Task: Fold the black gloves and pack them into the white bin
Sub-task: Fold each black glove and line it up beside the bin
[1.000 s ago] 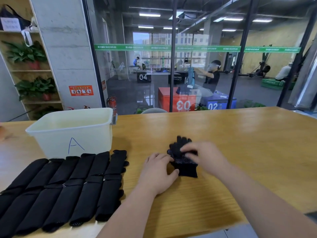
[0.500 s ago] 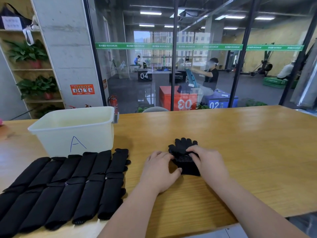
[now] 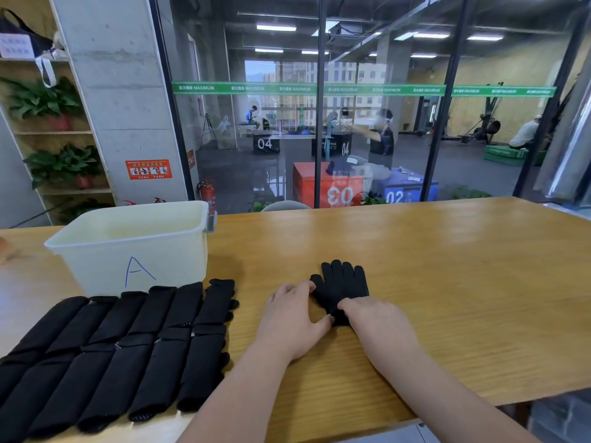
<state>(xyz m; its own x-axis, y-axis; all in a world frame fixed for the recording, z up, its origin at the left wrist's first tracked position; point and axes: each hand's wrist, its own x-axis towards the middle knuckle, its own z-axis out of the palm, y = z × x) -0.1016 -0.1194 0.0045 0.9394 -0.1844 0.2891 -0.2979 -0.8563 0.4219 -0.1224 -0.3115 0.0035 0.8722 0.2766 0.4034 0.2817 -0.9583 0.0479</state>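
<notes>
A black glove (image 3: 343, 284) lies flat on the desk (image 3: 447, 266), fingers pointing away, well to the right of the white bin (image 3: 134, 251) and the rows of gloves (image 3: 121, 340) in front of it. The left hand (image 3: 292, 318) rests with relaxed fingers touching its thumb side. The right hand (image 3: 375, 319) covers the cuff — pinching or only pressing, I cannot tell. A good fold probably means smoothing it flat, then lining up the edges — no bunching.

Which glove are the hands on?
The lone glove mid-table, fingers spread, between left hand and right hand; the other gloves overlap in rows by the white bin.
</notes>
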